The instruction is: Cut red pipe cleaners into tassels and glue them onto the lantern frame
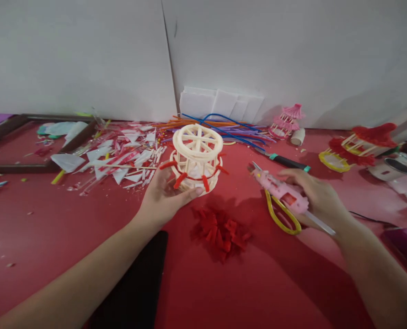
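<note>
A cream-coloured round frame [198,145] with a spoked top ring is held upright by my left hand [165,194], fingers and thumb around its base. Several short red pieces [180,180] stick out around its lower ring. My right hand [316,196] is wrapped round a pink glue gun [281,189], its nozzle pointing left towards the frame but apart from it. A clear glue stick juts from the gun's back end. Below the frame lies a pile of red pieces [220,233]. Yellow-handled scissors [281,219] lie under the glue gun.
White and pink scraps [121,153] cover the left back. Coloured stems [224,129] and white sheets [220,103] are by the wall. At right stand a pink model [287,121], a red-and-yellow model [361,144] and a black-handled tool [289,162]. A black flat object [135,288] lies in front.
</note>
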### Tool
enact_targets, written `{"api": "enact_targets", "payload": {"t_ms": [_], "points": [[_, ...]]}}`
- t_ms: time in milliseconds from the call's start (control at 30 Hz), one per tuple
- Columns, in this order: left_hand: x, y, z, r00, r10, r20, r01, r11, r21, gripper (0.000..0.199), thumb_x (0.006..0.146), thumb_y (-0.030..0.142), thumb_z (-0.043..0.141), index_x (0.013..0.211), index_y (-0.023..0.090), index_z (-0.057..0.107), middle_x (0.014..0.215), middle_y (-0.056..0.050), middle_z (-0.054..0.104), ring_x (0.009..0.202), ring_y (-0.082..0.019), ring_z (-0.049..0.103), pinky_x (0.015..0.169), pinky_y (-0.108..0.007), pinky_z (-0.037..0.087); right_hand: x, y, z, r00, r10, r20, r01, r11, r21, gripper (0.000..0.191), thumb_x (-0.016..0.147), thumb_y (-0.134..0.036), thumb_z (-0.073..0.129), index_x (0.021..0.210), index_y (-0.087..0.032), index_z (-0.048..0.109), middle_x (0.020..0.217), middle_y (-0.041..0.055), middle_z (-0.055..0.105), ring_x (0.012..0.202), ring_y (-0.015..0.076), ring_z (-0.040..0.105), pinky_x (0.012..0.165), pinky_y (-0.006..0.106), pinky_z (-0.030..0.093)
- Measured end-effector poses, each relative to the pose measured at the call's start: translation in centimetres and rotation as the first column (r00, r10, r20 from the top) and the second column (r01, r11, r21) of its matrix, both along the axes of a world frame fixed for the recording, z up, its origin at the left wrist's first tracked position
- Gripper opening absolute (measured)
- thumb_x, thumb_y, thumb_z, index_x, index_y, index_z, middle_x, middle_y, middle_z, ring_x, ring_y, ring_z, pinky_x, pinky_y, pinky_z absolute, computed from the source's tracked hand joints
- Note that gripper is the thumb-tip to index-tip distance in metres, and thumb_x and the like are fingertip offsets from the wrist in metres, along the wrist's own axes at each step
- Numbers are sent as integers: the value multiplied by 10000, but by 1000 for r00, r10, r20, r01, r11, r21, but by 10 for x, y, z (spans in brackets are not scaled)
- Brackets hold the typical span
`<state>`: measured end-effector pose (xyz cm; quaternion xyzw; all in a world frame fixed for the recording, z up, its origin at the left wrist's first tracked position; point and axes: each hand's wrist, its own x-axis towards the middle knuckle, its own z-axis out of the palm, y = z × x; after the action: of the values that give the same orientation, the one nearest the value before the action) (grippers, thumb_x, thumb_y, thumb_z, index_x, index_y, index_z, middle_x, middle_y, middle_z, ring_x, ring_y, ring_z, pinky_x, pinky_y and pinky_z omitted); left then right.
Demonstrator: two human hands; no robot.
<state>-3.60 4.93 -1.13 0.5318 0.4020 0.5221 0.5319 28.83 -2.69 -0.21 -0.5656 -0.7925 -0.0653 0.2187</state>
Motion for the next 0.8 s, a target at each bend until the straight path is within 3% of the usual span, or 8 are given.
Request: {"api": "enact_targets", "payload": {"t_ms": [133,233,333,500,567,600,667,800], "points": [[2,2,1,1000,-9,19,9,1000,1,558,503,294,939,924,220,582,933,-28,747,838,-230,752,759,-334,649,58,9,-7,982,-136,134,153,980,-125,464,665,-45,484,1091,-174,615,1024,158,732,939,330,701,775,432,515],[4,2,5,998,-33,55,32,999,19,543,497,269,940,910,223,591,957,-26,745,908,-245,741,845,-376,632,91,12,-16,970,-166,176,206,950,-237,499,603,23,474,1018,-179,663,1028,135,741,948,321,704,750,404,528],[7,-2,10,998,-42,48,42,999,8,505,531,261,923,912,220,594,952,-28,741,902,-247,740,872,-399,622,101,11,-16,970,-167,177,208,946,-248,526,573,59,495,981,-201,700,1007,96,753,946,286,708,762,365,532],[16,-13,18,997,73,30,-73,997,3,531,570,203,878,989,229,553,1133,-47,696,1048,-263,705,927,-418,599,52,6,3,958,-250,139,260,964,-56,259,829,-114,523,996,-219,692,1001,138,719,979,338,656,816,510,483],[20,-17,20,996,88,23,-89,996,12,522,613,192,849,1025,225,531,1183,-60,671,1092,-259,685,958,-422,580,16,2,9,998,-5,58,13,991,-136,151,900,-251,577,996,-253,694,969,77,729,917,279,666,808,459,496],[23,-18,20,996,84,32,-84,996,12,528,633,183,835,1051,225,516,1194,-64,663,1106,-256,679,975,-427,568,-2,0,10,994,103,38,-94,978,-187,129,920,-280,577,970,-273,696,949,40,726,898,233,666,830,416,496],[27,-20,17,995,76,62,-77,997,3,544,651,171,825,1077,224,490,1184,-66,662,1122,-250,671,994,-429,553,-30,-3,10,949,313,-48,-306,867,-393,148,941,-302,595,1053,-278,689,1025,41,700,960,209,641,886,399,470],[31,-21,6,993,81,84,-81,997,1,527,660,194,839,1058,222,493,1174,-70,665,1098,-245,678,970,-414,567,-51,-3,2,935,338,-112,-345,785,-514,85,935,-257,618,1002,-236,667,1028,46,658,991,201,595,944,411,425]]}}
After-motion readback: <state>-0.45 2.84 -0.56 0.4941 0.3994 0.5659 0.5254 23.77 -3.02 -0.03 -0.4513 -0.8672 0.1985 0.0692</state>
